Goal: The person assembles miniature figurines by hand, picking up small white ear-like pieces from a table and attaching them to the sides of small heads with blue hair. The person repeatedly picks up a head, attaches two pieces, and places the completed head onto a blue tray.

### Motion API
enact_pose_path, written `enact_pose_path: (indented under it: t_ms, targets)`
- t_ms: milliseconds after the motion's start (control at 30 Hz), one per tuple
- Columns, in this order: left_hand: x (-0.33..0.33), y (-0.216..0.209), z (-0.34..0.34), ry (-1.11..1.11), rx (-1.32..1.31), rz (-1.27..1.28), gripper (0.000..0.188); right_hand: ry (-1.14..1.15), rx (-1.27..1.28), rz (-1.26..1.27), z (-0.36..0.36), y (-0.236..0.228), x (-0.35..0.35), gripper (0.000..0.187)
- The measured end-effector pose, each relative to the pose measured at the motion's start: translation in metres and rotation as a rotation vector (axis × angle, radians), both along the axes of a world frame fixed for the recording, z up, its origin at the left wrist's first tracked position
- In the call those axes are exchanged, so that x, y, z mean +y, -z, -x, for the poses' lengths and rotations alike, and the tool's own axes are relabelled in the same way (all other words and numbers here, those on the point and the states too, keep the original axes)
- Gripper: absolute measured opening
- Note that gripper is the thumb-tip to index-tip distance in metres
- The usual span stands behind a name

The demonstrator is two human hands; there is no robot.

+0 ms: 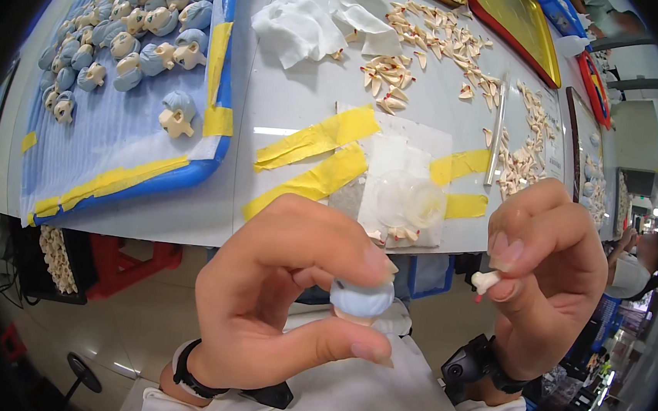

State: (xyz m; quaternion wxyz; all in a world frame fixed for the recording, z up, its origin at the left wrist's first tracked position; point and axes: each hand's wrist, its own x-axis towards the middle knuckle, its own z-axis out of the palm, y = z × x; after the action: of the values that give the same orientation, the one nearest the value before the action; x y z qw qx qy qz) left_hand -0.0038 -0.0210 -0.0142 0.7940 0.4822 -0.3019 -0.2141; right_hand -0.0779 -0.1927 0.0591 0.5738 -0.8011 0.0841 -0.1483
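Note:
A small doll head with light blue hair [362, 299] is pinched between the thumb and fingers of my left hand [281, 279], in front of my chest. Between the thumb and fingertips of my right hand [545, 261] sits a tiny cream-coloured piece with a red tip [482, 282]. The two pieces are apart. Just beyond my hands, a clear round dish [410, 200] rests on a white pad held down by yellow tape [312, 177]. A few cream pieces [402, 233] lie at the pad's near edge.
At the left stands a blue tray [213, 154] lined with cloth, holding many blue-haired doll heads [131, 24]. Crumpled white tissue [298, 29] and scattered cream pieces [439, 36] lie farther back. A yellow tray with a red rim [517, 27] is at the far right. Another person [637, 264] sits beyond.

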Motion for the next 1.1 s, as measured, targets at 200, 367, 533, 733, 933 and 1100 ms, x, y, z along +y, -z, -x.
enact_pose_path:
  t_ms: [200, 367, 533, 733, 933, 1100]
  targets:
    - [-0.004, -0.003, 0.007, 0.027, 0.129, 0.026, 0.033, 0.061, -0.025, -0.090, 0.012, 0.007, 0.000, 0.027]
    - [-0.002, -0.014, 0.005, 0.060, 0.049, -0.100, 0.034, 0.084, -0.031, -0.123, 0.018, 0.008, 0.000, 0.026]
    - [0.003, -0.010, 0.005, 0.092, -0.049, -0.101, 0.033, 0.003, -0.036, -0.156, 0.019, 0.005, 0.011, 0.024]
    - [0.000, -0.011, 0.003, 0.001, -0.196, -0.091, 0.032, -0.183, 0.009, -0.107, 0.016, 0.010, 0.019, 0.019]
    - [0.005, -0.020, 0.006, -0.087, -0.352, -0.255, 0.026, -0.210, -0.163, 0.321, 0.009, 0.015, 0.020, 0.020]
    - [0.003, -0.017, 0.008, -0.174, -0.462, -0.294, 0.030, -0.207, -0.185, 0.373, 0.005, 0.019, 0.020, 0.023]
